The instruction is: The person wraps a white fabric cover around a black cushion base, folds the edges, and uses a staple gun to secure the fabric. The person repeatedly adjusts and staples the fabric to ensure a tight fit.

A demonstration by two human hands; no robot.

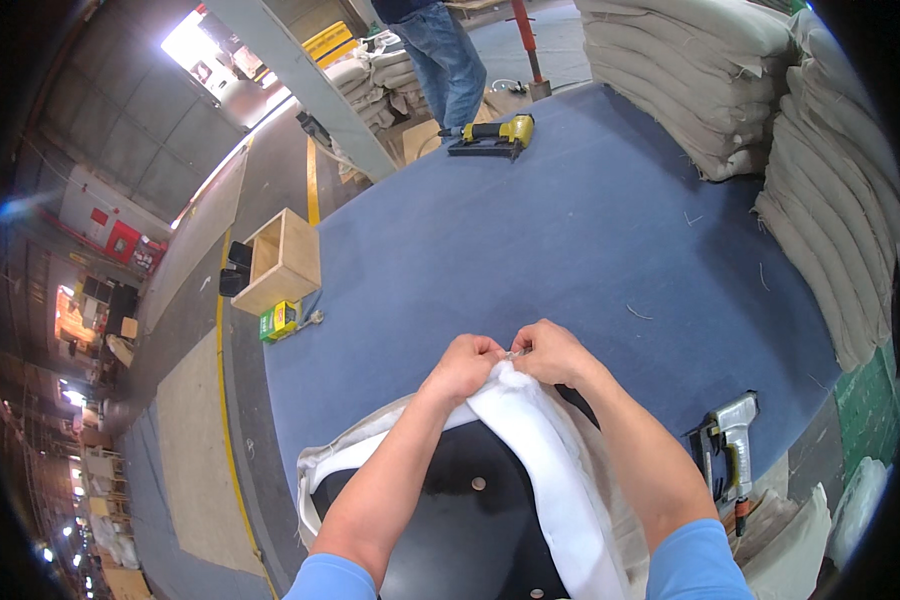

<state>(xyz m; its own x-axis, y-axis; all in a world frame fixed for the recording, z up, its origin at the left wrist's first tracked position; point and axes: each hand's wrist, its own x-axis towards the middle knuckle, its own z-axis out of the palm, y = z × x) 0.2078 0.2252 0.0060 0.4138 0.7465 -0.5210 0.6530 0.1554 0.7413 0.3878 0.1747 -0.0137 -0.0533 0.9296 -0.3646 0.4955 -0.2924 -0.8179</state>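
Observation:
A black panel [460, 530] with round holes lies in front of me, bordered by white padding [535, 440]. Beige fabric [355, 432] runs around the outside of the padding. At the panel's far corner, my left hand [465, 366] pinches the gathered edge of the fabric. Close beside it, my right hand [553, 354] also has its fingers pinched on that edge. The fingertips nearly meet, and a tuft of white padding bulges just below them. My forearms cover part of the panel's sides.
A silver staple gun [736, 440] lies at the right edge of the blue table [570, 230]; a yellow one [500, 133] lies at the far edge. Cushion stacks [690, 70] stand far right. A wooden box [288, 262] and small green-yellow carton [280, 320] sit left. A person [438, 60] stands beyond.

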